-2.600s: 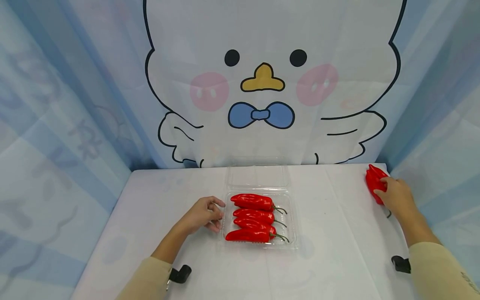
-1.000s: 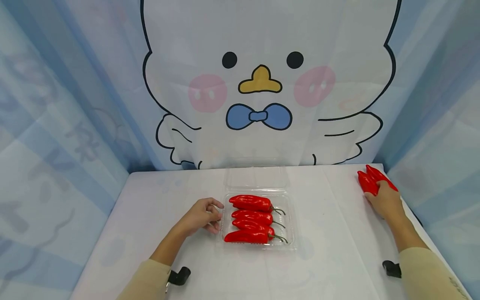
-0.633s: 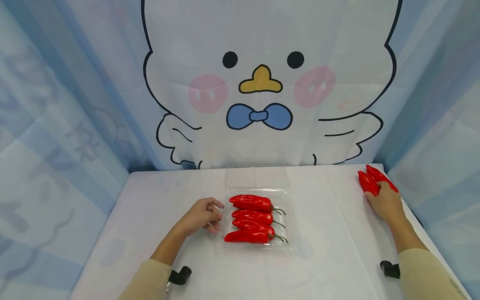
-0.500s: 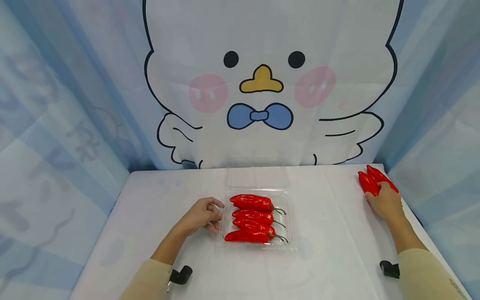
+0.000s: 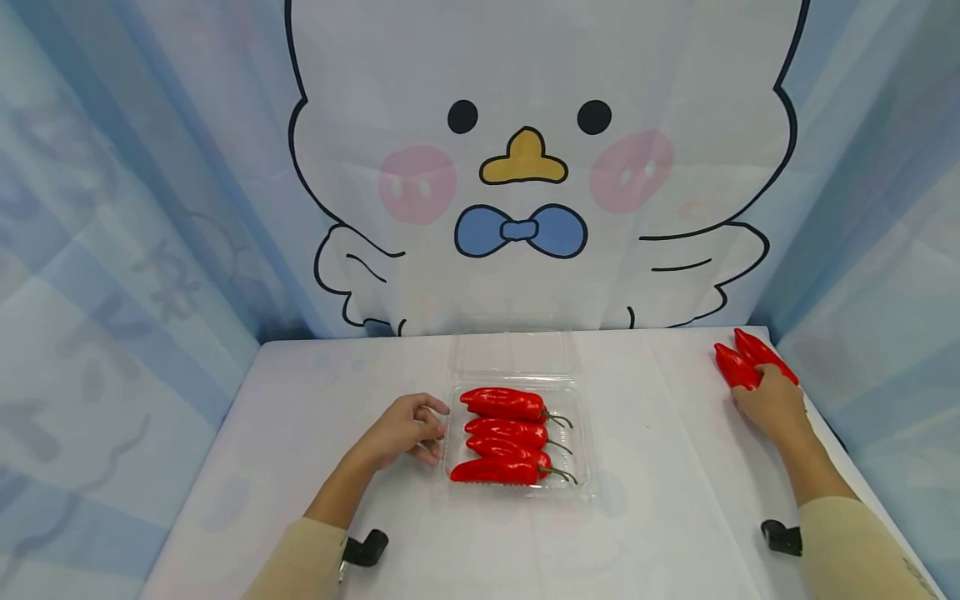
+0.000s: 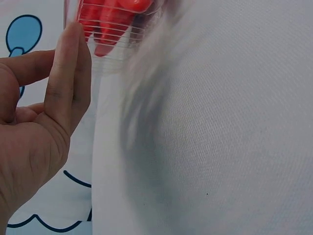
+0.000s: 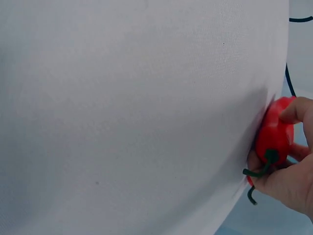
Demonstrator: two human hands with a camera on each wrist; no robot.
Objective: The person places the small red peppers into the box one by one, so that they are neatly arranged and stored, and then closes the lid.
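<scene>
My left hand (image 5: 407,431) is at the left wall of a clear plastic clamshell box (image 5: 581,450), its fingertips touching or nearly touching the rim. Inside that box several red chili peppers (image 5: 495,472) lie in a column, green stems to the right. At the table's back right corner my right hand (image 5: 771,404) holds a red pepper (image 7: 276,132) between thumb and fingers. Beside it in the head view lies another red pepper (image 5: 733,365), close against the hand. In the right wrist view a second stem pokes out below the held pepper; most of that pepper is hidden.
The box's clear lid (image 5: 513,354) is folded back toward the rear curtain (image 5: 525,292). A white cloth covers the table (image 5: 660,500). Curtains hang at the left and right, close to the right hand. Black camera mounts (image 5: 366,548) sit at both wrists.
Since the earliest frame my right hand has shifted left and its grip has changed; two peppers now show side by side there. Over the last second hardly anything moves. The left hand stays put.
</scene>
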